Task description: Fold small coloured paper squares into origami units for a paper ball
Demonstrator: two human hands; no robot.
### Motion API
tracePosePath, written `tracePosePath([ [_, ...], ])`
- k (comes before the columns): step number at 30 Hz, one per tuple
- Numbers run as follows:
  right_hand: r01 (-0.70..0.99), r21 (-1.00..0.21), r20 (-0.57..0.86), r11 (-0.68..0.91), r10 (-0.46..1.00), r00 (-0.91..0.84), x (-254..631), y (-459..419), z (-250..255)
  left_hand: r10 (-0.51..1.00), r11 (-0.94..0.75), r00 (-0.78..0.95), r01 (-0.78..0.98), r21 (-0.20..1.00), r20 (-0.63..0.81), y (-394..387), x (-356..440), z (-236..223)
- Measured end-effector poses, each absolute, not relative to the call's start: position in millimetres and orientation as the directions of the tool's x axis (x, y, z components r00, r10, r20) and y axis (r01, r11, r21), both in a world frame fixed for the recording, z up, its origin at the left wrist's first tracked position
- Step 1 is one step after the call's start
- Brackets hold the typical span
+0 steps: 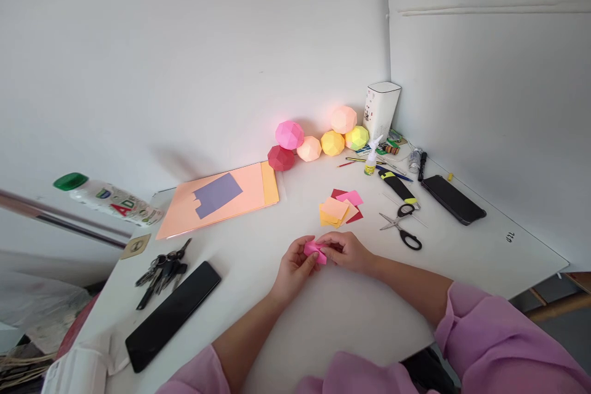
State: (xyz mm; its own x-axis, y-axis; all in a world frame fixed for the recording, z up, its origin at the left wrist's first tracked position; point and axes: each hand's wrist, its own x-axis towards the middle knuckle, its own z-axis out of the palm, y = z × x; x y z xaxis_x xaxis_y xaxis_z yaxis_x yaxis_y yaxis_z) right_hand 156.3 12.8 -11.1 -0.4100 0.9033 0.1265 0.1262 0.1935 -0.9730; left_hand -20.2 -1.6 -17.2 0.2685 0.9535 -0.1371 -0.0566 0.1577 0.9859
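Both hands meet over the near middle of the white table, pinching one small piece of bright pink paper (316,251). My left hand (296,265) grips its left and lower side, thumb on top. From the right, the fingers of my right hand (347,251) close on its other side, partly covering it. The paper looks creased or folded, though the fingers hide its full shape. Just beyond the hands lies a loose pile of coloured paper pieces (336,208) in peach, yellow, red and pink. Scissors (398,221) with black handles rest right of the pile, blades spread.
Several faceted paper balls (289,135) stand along the back wall. A glue bottle (370,160), a utility knife (396,186) and a black phone case (454,199) lie to the right. Leftward are paper sheets (184,197), keys (165,271), a black phone (173,317) and a plastic bottle (115,200).
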Motion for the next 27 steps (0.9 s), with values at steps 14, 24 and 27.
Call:
tracePosePath([
  [14,0.233,-0.901,0.238,0.367,0.865,-0.442,154.4,11.2,-12.1,0.967,0.149,0.221,-0.069,0.986,-0.131,-0.6,-18.2,-22.8],
  [24,0.22,-0.93,0.191,0.296,0.897,-0.399,154.1,11.6,-11.0,0.972,0.025,0.233,0.056,0.998,-0.038,-1.0,-17.8,-13.4],
  [27,0.193,-0.956,0.129,0.221,0.908,-0.399,155.1,12.1,-10.9,0.973,0.07,0.219,0.03,0.997,-0.075,-1.2,-18.5,-14.2],
])
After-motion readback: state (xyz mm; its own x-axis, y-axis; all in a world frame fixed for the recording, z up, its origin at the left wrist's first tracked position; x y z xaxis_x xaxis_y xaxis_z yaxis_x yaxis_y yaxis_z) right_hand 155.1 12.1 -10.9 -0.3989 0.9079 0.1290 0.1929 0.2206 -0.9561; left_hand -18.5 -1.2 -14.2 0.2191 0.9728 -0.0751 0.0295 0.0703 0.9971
